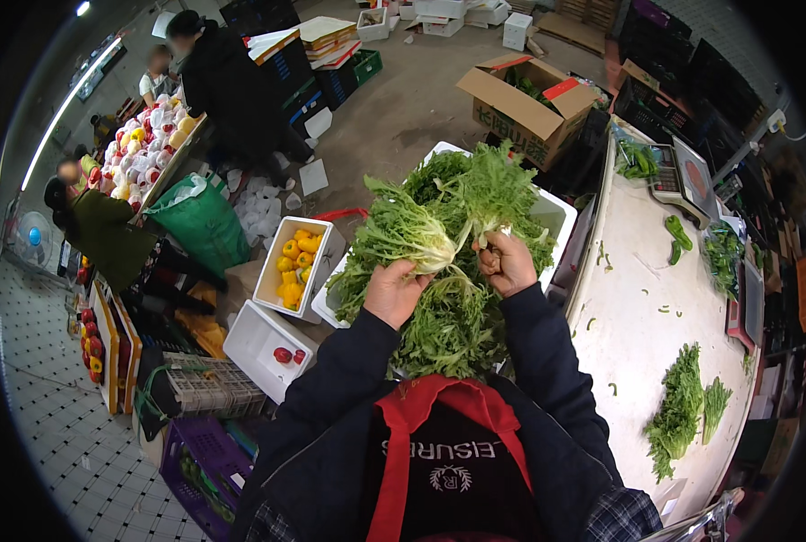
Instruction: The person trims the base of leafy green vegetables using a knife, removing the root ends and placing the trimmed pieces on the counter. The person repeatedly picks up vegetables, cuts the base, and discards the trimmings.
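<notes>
A head of frisée endive (420, 237), its pale base turned to the right, is held between the thumb and fingers of my left hand (397, 293). My right hand (506, 263) is closed on the pale stem end of another leafy bunch (494, 183), whose green leaves spread away from me. Both hands are above a white foam box (563, 215) heaped with more of the same curly greens (450, 332). The fingertips of my left hand are partly hidden by the leaves.
To the right stands a white table (630, 325) with endive (677, 413), green peppers (678, 232) and weighing scales (687, 179). At left are foam boxes with yellow peppers (291, 295) and red peppers (283, 354). A cardboard box (511, 129) stands beyond. Several people work at the upper left.
</notes>
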Demonstrator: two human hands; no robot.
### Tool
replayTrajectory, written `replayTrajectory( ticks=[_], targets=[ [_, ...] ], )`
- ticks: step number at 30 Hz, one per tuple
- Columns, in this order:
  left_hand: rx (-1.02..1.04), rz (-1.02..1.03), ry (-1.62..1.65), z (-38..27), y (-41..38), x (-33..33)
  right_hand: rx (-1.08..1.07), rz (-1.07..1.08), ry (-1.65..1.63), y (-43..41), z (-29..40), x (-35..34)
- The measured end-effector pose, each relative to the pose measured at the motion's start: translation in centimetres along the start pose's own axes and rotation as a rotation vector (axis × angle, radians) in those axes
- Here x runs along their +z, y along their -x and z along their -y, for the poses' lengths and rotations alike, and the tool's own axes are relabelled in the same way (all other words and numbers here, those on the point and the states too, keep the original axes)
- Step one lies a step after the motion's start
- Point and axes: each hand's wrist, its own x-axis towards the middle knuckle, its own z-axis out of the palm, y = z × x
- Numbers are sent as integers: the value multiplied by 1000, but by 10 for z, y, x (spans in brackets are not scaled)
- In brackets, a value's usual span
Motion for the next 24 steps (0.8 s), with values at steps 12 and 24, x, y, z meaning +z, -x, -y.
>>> replayTrajectory(
  ticks=[12, 24],
  targets=[
    [133, 42, -139, -3, 13, 31, -855, -7, 1098, 37, -2, 36],
    [143, -4, -370, -3, 16, 38, -928, 1, 1232, 46, -7, 50]
  ],
)
